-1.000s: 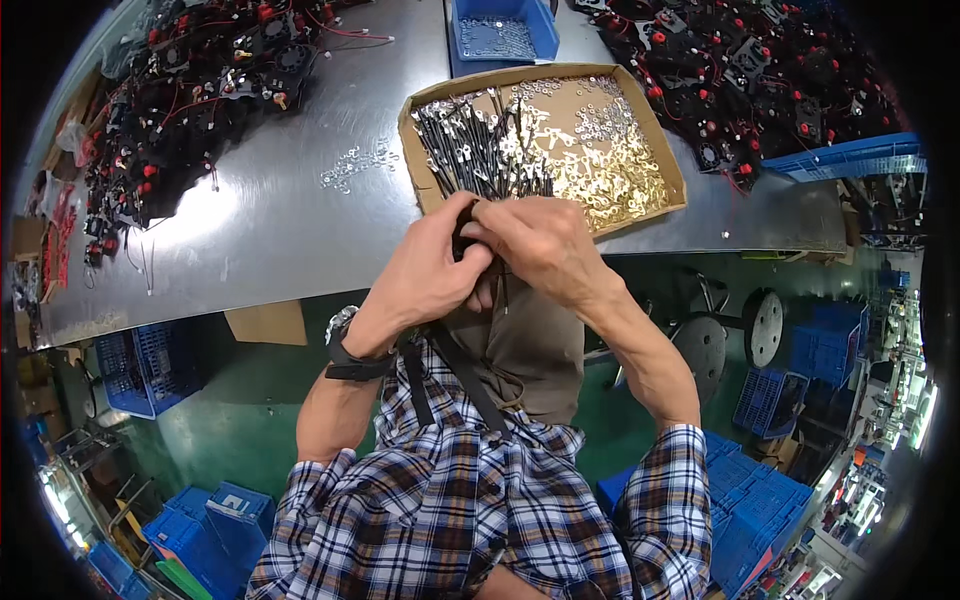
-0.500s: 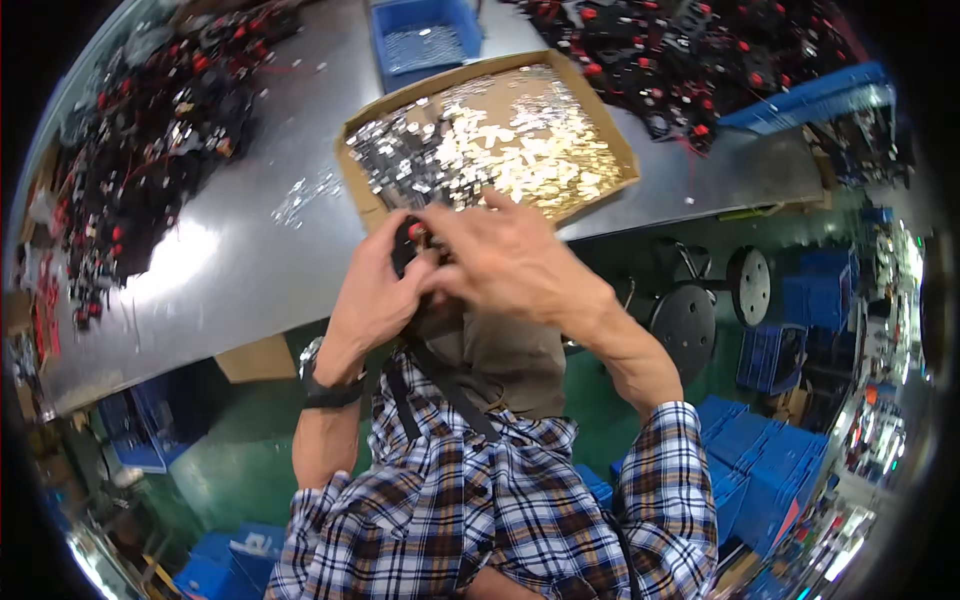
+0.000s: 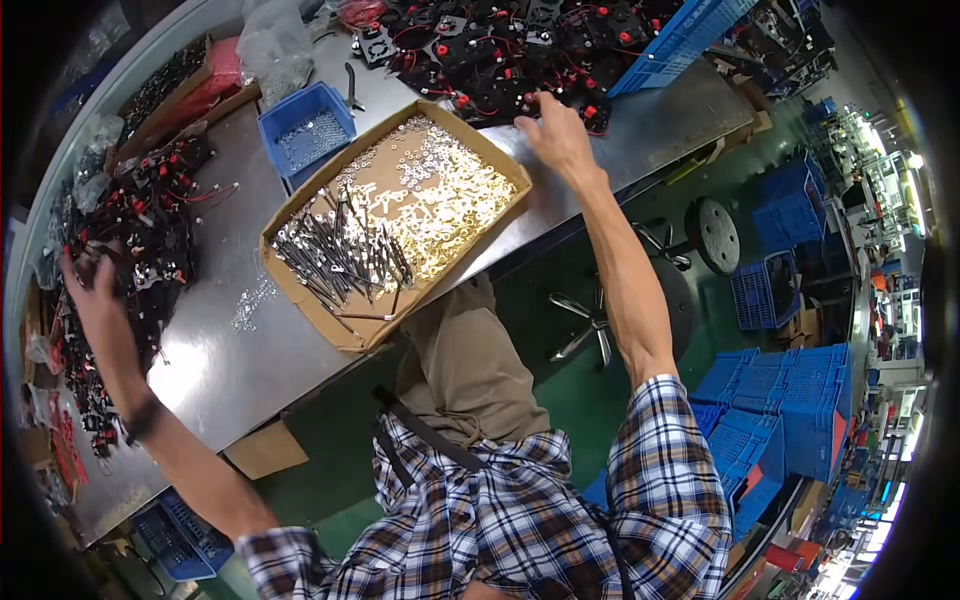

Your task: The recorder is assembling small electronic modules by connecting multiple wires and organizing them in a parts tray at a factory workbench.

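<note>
My left hand [image 3: 95, 300], slightly blurred, reaches over the left pile of black fan-like units [image 3: 165, 215] with red caps and wires. Its fingers are apart; whether they touch a unit there is unclear. At the far side of the bench, my right hand [image 3: 562, 138] has thumb and forefinger spread at the near edge of another pile of black units [image 3: 480, 60]. Between the hands lies a shallow cardboard tray [image 3: 400, 318]. It holds small shiny metal tabs [image 3: 440, 215], rings and a bunch of thin black pieces with metal ends [image 3: 335, 255].
A blue bin [image 3: 262, 125] of small metal parts stands behind the tray, beside dark-handled pliers [image 3: 352, 88]. Loose metal bits [image 3: 255, 303] lie on the steel bench [image 3: 265, 370]. A blue crate [image 3: 680, 45] borders the right pile. Stools [image 3: 715, 235] and stacked blue crates [image 3: 780, 400] stand right.
My hands were together at the tray's near edge around a black part with a red cap. They have parted, left hand to the left pile, right hand to the far pile. The view has turned.
</note>
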Demonstrator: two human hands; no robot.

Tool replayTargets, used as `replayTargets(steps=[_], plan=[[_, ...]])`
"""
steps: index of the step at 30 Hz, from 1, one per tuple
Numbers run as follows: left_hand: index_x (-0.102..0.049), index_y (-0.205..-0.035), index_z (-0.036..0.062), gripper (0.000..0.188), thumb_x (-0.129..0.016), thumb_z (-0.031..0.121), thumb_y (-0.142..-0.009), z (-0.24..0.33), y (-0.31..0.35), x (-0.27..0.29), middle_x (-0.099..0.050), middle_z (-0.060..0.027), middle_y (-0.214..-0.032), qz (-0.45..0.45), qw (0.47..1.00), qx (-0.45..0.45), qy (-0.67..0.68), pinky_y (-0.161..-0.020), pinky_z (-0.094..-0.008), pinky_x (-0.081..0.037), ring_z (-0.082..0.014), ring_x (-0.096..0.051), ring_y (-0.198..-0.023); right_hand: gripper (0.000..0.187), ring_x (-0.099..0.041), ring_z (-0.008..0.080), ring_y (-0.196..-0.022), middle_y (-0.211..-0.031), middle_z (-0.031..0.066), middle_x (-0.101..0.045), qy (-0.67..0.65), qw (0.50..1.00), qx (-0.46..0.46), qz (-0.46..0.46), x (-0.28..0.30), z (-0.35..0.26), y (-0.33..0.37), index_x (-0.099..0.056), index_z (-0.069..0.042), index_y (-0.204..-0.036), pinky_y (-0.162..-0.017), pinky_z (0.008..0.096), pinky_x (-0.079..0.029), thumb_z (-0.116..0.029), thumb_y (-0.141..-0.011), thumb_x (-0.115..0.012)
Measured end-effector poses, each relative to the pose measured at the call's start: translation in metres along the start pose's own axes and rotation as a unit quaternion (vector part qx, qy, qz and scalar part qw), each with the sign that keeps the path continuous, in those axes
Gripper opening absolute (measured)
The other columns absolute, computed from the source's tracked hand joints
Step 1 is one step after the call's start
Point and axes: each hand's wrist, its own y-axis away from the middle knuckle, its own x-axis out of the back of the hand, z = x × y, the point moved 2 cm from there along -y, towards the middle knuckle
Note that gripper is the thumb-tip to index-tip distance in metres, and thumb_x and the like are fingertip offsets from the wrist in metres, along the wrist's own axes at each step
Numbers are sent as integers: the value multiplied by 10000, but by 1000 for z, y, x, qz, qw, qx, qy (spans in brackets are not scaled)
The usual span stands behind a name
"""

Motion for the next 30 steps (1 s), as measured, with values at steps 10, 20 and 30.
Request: replayTargets(steps=[10, 20, 30], plan=[[-391, -1531, -14, 575, -615, 84, -1011, 27, 63, -57, -545, -198, -1445, 29, 994, 54, 90, -1120, -366, -428, -254, -544, -1323, 417, -656, 179, -722, -828, 105, -704, -144, 987, -61, 31, -34, 24, -33, -626, 13, -1003, -645, 338, -511, -340, -878, -808], [-527, -1390, -57, 406, -602, 65, -1011, 125, 118, -106, -631, -161, -1353, -37, 945, 110, 306, -1070, -345, -474, -242, -618, -1247, 262, -624, 53, -778, -866, 22, -688, -386, 913, 129, -30, 43, -87, 15, -597, -15, -1141, -617, 213, -479, -11, -919, -737], [-502, -1448, -10, 491, -647, 122, -997, 171, 151, -105, -729, -145, -1047, -454, 815, 155, 325, -815, -314, -570, -209, -716, -903, 344, -734, 317, -793, -897, 139, -728, -234, 833, 346, -364, 41, -220, 92, -612, -83, -1169, -684, 410, -572, -185, -881, -768]])
